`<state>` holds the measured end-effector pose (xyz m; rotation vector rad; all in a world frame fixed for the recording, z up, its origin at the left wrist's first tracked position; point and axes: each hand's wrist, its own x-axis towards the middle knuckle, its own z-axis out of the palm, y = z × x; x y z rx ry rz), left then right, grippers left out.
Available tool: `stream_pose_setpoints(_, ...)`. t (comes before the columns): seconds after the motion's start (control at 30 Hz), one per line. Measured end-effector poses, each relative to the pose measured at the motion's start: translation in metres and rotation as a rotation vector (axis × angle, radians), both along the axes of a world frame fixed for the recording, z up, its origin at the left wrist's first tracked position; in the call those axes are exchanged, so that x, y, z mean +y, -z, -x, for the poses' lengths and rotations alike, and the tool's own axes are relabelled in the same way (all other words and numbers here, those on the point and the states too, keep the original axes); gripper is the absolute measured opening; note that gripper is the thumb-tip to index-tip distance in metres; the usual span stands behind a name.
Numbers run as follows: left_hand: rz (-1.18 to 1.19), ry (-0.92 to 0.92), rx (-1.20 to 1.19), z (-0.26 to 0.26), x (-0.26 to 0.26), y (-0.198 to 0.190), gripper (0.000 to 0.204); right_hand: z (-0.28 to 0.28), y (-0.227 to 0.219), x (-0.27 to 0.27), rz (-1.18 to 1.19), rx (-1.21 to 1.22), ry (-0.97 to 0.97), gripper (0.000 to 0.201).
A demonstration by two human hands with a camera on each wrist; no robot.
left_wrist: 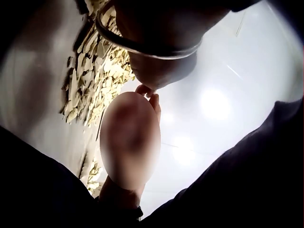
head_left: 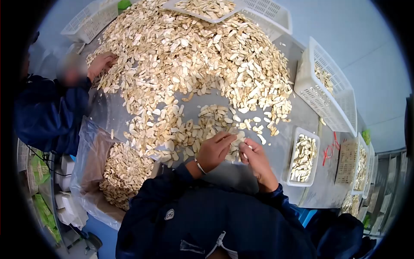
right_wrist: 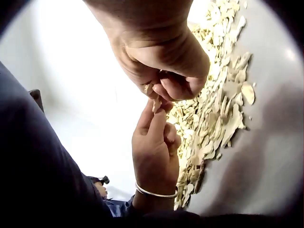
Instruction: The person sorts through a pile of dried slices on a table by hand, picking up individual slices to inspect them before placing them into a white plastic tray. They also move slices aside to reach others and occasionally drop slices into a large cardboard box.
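Observation:
Pale dried slices lie in a small heap [head_left: 211, 116] just beyond both hands. My left hand [head_left: 212, 152], with a light band at the wrist, pinches a pale slice [head_left: 238, 139] between thumb and fingers. Beside it, my right hand [head_left: 259, 163] has its fingers curled round a slice [head_left: 246, 152]. In the right wrist view the fingertips of the left hand [right_wrist: 156, 152] meet those of the right hand [right_wrist: 166, 59], with a small slice [right_wrist: 156, 103] between them. The left wrist view shows the left hand [left_wrist: 164, 71] dark and the right hand [left_wrist: 129, 142] blurred.
A large slice pile [head_left: 185, 52] covers the far table. On the right stand a white tray of slices [head_left: 315, 162], red scissors [head_left: 330, 151] and white baskets [head_left: 330, 101]. A lined box [head_left: 88, 168] holds slices at left. Another person's hand [head_left: 101, 64] touches the pile.

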<state>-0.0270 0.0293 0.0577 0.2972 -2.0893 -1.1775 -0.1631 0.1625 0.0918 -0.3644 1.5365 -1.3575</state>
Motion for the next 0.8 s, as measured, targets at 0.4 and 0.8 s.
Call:
stream_pose_setpoints(0.4, -0.231, -0.156, -0.099, -0.008, -0.008, 0.014, 0.03, 0.014, 0.026, 0.003, -0.118, 0.761, -0.028, 0.024)
stream_pose_setpoints(0.8, -0.907, 0.214, -0.296, -0.04, -0.014, 0.039, 0.031, 0.099, 0.036, 0.042, -0.28, 1.247, -0.236, 0.018)
